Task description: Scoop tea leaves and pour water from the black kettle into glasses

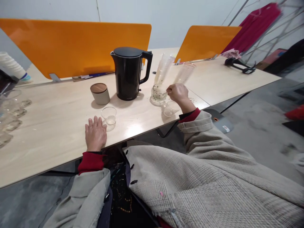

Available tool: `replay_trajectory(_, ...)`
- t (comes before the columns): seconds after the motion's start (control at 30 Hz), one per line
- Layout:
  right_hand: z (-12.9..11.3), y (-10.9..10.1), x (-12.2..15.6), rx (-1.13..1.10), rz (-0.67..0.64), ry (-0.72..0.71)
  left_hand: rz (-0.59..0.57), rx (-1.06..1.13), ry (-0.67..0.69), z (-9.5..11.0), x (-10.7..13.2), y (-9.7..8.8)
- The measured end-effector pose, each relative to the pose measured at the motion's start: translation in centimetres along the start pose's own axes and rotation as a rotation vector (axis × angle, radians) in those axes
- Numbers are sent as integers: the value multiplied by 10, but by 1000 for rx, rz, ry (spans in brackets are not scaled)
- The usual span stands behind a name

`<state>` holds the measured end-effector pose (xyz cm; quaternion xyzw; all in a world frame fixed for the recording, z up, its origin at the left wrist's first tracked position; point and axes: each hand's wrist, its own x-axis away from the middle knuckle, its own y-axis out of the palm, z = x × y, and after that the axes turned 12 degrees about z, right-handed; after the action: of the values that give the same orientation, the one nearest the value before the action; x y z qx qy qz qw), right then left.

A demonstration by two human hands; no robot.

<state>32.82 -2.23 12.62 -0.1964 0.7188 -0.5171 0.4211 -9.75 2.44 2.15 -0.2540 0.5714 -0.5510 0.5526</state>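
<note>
My left hand [95, 134] lies flat on the light wooden desk [54, 126], fingers stretched out, just left of a small clear glass cup [109, 115] with a little liquid in it. My right hand [178, 94] is closed in a pinch at the rim of a ribbed glass bowl [158, 93], holding something thin that I cannot make out. Another small clear cup [170, 108] stands right under that hand. A black electric kettle [130, 73] stands behind, between the two hands.
A grey jar with a wooden lid [100, 93] sits left of the kettle. Two stacks of clear plastic cups [163, 67] lean behind the bowl. Glassware [10, 109] lines the far left edge. Orange dividers [71, 46] back the desk. The desk's front edge runs by my coat.
</note>
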Motion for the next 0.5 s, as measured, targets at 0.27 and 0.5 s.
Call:
replay_trajectory(0.27, 6, 2, -8, -10, 82, 30, 21, 27, 2, -2, 1, 4)
replay_trajectory(0.5, 2, -5, -19, 75, 28, -36, 13, 26, -4, -2, 0, 4)
